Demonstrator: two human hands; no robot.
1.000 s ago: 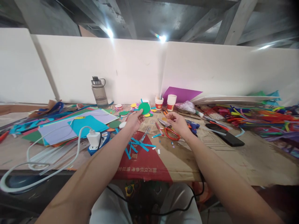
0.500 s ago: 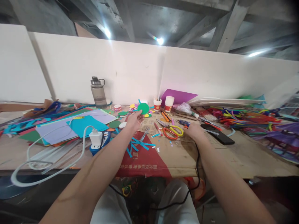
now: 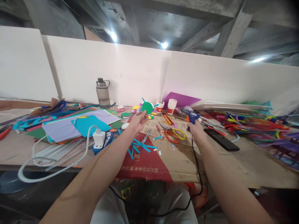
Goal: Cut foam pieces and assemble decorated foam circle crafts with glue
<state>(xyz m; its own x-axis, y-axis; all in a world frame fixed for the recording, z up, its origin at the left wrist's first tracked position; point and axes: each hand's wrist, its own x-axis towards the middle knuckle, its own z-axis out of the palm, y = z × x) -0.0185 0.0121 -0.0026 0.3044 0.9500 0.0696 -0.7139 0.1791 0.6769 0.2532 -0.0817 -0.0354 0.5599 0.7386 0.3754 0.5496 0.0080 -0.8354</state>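
1. Across the whole near-to-far span: cardboard-covered table (image 3: 233, 161), strewn with craft scraps; a white partition stands along its far edge.
2. Far left: stack of coloured paper sheets (image 3: 77, 124), lying flat; a water bottle (image 3: 103, 92) stands upright beyond it.
3. Far right: heap of pipe cleaners (image 3: 254, 123), well apart from both hands.
4. Centre, between the hands: two pairs of scissors (image 3: 174, 134), orange and yellow handles touching, blades pointing far-left.
5. Right hand (image 3: 195, 130): closed around the grip of a blue glue gun (image 3: 192, 117), nozzle aimed left (its black cord trails back along the forearm and off the near edge).
6. Left hand (image 3: 137, 121): fingers pinching the lower edge of a green paper disc (image 3: 147, 107), held upright, face toward the camera, blue strips sticking out from behind.
7. Governing relation: disc lies left and slightly far of the gun's nozzle, near but apart; the gun's long axis points roughly toward it.
8. Near centre: loose blue paper strips (image 3: 137, 145) on a red panel.
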